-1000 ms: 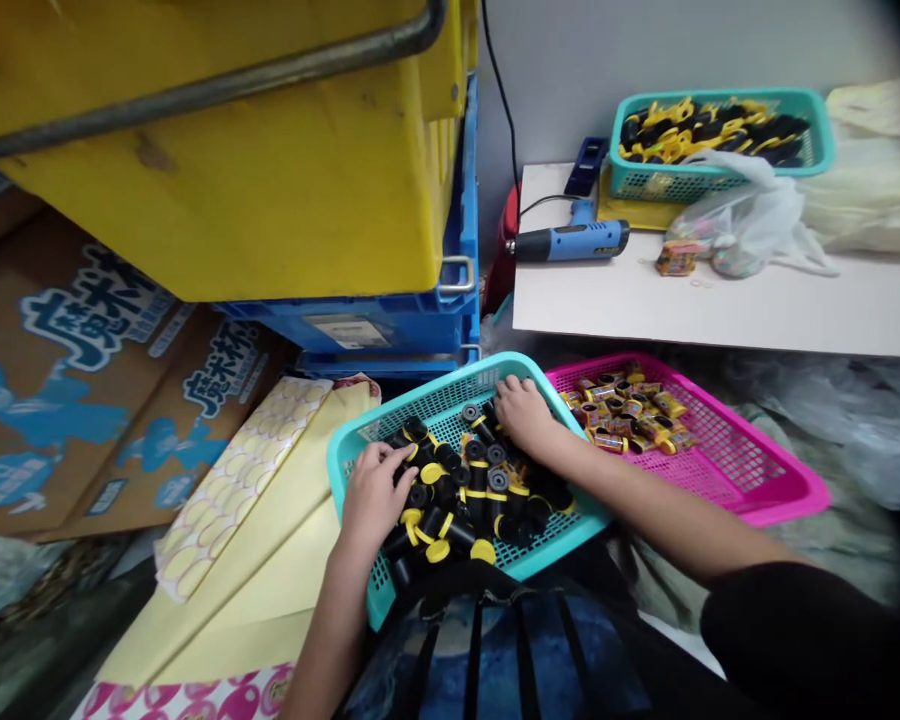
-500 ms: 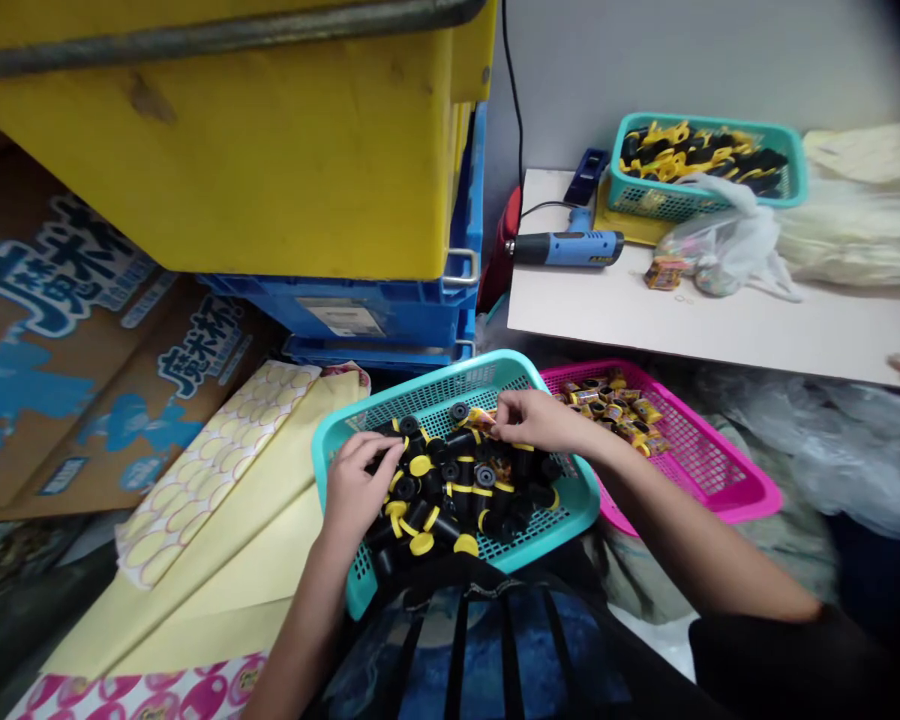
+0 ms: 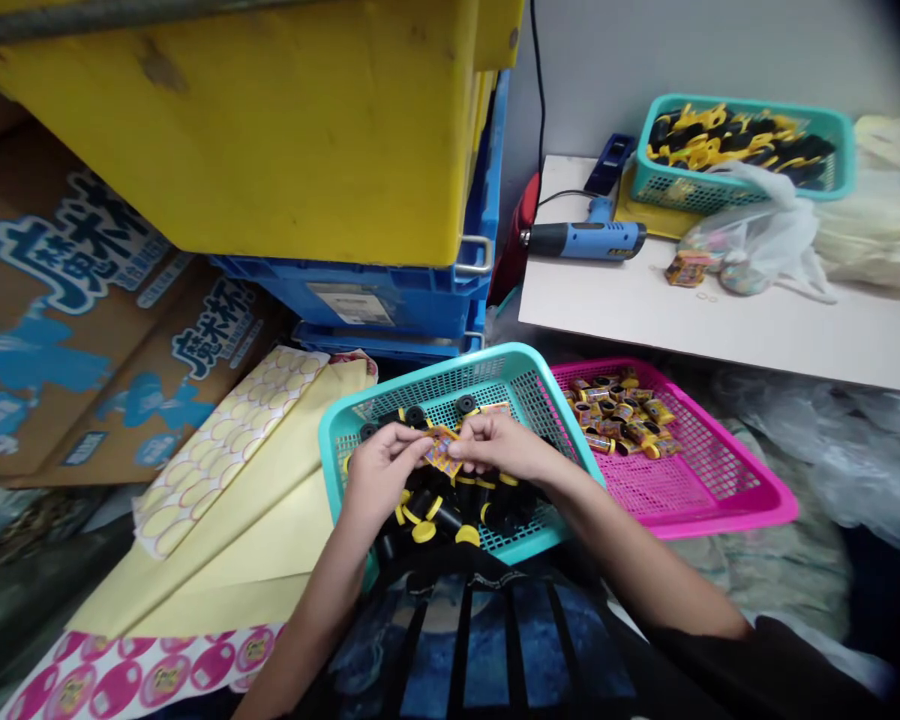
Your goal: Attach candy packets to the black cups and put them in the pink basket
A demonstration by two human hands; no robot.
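Note:
In the head view my left hand (image 3: 381, 468) and my right hand (image 3: 501, 445) meet above a teal basket (image 3: 328, 440). Between the fingertips of both, closed in pinches, is a small orange-and-purple printed label sleeve (image 3: 444, 457). Whether a piece is inside the sleeve, I cannot tell. Beneath the hands lie many small black cylinders (image 3: 444, 515) with yellow caps, partly hidden by my fingers. Another printed label (image 3: 496, 410) shows behind my right hand, among the pieces.
At the right, a pink basket (image 3: 727, 485) holds labelled cylinders (image 3: 621, 415). A blue heat gun (image 3: 589, 240), a plastic bag (image 3: 769, 235) and a second teal basket (image 3: 746, 185) of black and yellow parts sit on the white table (image 3: 720, 335). Yellow (image 3: 307, 150) and blue crates (image 3: 390, 310) stand ahead left.
My right hand has moved left and now holds a label sleeve in front of me. My left hand has come off the black pieces, moved right, and pinches the sleeve too.

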